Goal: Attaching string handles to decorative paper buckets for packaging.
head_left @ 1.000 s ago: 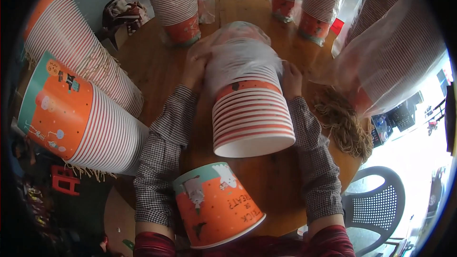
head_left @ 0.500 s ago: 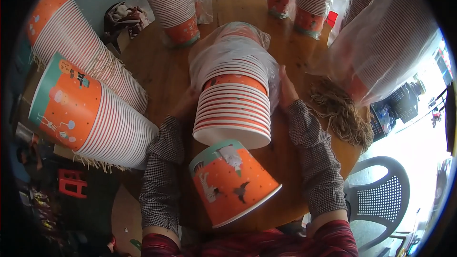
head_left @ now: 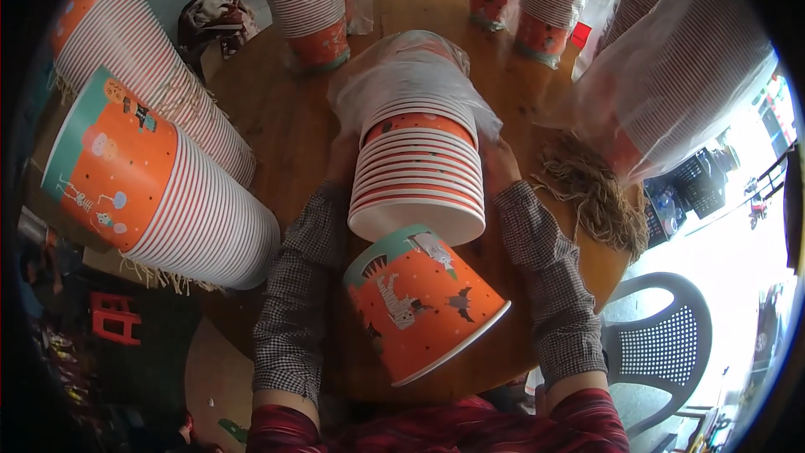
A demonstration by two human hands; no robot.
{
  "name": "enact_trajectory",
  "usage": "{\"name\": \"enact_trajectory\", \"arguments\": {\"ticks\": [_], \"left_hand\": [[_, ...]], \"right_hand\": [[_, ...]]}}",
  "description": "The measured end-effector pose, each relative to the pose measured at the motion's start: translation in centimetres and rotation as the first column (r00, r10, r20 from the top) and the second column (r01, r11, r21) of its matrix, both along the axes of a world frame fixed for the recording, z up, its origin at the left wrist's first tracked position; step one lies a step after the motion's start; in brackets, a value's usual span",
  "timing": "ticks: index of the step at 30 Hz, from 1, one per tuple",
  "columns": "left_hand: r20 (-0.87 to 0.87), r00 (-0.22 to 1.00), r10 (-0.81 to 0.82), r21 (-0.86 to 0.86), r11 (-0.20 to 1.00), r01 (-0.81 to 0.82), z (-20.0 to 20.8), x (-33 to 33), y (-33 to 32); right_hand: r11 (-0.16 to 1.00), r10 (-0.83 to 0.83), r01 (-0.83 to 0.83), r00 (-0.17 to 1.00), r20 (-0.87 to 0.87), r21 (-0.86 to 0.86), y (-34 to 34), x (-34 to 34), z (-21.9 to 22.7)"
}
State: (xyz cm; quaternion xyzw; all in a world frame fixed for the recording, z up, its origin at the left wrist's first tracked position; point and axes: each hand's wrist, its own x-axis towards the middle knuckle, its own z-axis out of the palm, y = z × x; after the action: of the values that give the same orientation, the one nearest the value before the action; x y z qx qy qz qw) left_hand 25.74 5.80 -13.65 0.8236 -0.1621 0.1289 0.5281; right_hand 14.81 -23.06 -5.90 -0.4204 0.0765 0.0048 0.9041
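Observation:
A stack of orange paper buckets with white rims lies on the round wooden table, mouths toward me. Its far part is inside a clear plastic bag. My left hand, in shadow, is closed against the stack's left side, fingers partly hidden. On the other side my right hand curves around the stack beside the bag's loose edge, its fingertips hidden. A single orange bucket with a green base band lies tilted on its side between my forearms, in front of the stack.
Unbagged bucket stacks lean at the left. Bagged stacks stand along the far edge, and a large bagged one at the right. Brown fibre strands lie near the right edge. A grey plastic chair stands beyond.
The bag's near edge on the right has drawn back from the stack, baring more of its side. The right hand's fingers, upright before, are now lower and curled. The view has shifted slightly.

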Motion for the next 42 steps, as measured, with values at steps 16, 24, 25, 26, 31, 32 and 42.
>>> {"name": "enact_trajectory", "arguments": {"ticks": [16,24,25,26,31,32,42], "left_hand": [[0.332,0.940,0.085,0.570,0.775,-0.271,0.3,5.0,-3.7],[-0.122,0.977,0.173,-0.322,0.924,-0.204,-1.1,7.7,-0.3],[-0.131,0.984,0.118,-0.345,0.925,-0.156,-0.4,7.7,-3.7],[-0.188,0.976,0.110,-0.364,0.915,-0.173,0.4,6.9,-3.6],[-0.299,0.953,-0.049,-0.635,0.755,-0.161,0.8,5.5,1.0],[-0.285,0.950,-0.129,-0.704,0.701,-0.115,0.6,4.3,2.1],[-0.208,0.973,-0.102,-0.440,0.898,0.000,4.0,-8.4,0.7]], "right_hand": [[0.608,-0.205,0.509,0.843,0.498,-0.610,-3.0,9.6,-5.5],[0.004,-0.091,0.552,0.831,0.549,-0.834,-6.4,11.9,-5.6],[0.299,-0.163,0.464,0.886,0.434,-0.834,-10.1,11.7,-6.0],[0.496,-0.234,0.396,0.918,0.320,-0.773,-9.1,10.9,-5.2],[0.738,-0.187,0.244,0.970,0.158,-0.629,-3.9,8.1,-1.7],[0.749,-0.172,0.230,0.973,0.154,-0.621,-2.7,7.8,-1.6],[0.567,-0.287,0.510,0.858,0.425,-0.647,-4.3,1.8,-5.9]]}}
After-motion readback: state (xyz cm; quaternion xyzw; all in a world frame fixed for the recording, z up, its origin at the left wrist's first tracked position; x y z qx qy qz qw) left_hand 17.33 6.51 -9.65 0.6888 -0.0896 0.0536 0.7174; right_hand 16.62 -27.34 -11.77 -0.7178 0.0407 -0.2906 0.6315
